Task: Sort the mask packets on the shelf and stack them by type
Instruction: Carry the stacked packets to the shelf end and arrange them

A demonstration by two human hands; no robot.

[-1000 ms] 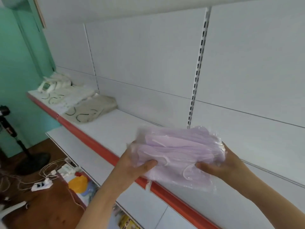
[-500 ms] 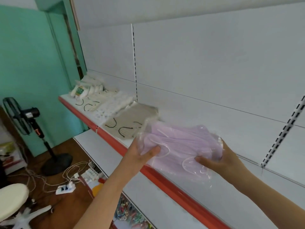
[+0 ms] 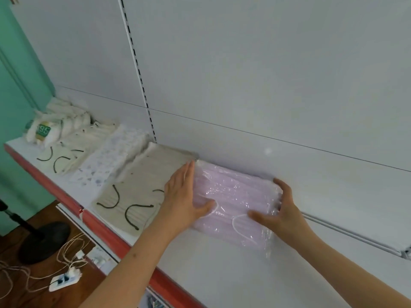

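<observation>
Half a second ago the lilac mask packet [image 3: 235,205] was held up in the air in front of the shelf; now it lies flat on the white shelf [image 3: 222,274], its far edge against the back panel [image 3: 244,85]. Both hands have come down with it. The left hand [image 3: 181,198] lies along the packet's left edge, fingers straight and together, thumb spread across the clear wrap; its grip is open, pressing rather than clasping. The right hand [image 3: 281,210] cups the packet's right edge, fingers bent against the side, thumb flat on top.

Just beside the left hand, touching or nearly touching the lilac packet, sits a beige mask stack [image 3: 142,190] with dark ear loops. Farther left come a white speckled stack [image 3: 111,161], a cream stack [image 3: 66,156] with dark loops, and a heap of white packets [image 3: 55,127] by the green wall [image 3: 13,96].

Below the shelf's red edge [image 3: 104,230], a fan base [image 3: 42,241] and a power strip [image 3: 64,278] with tangled cords sit on the wooden floor.
</observation>
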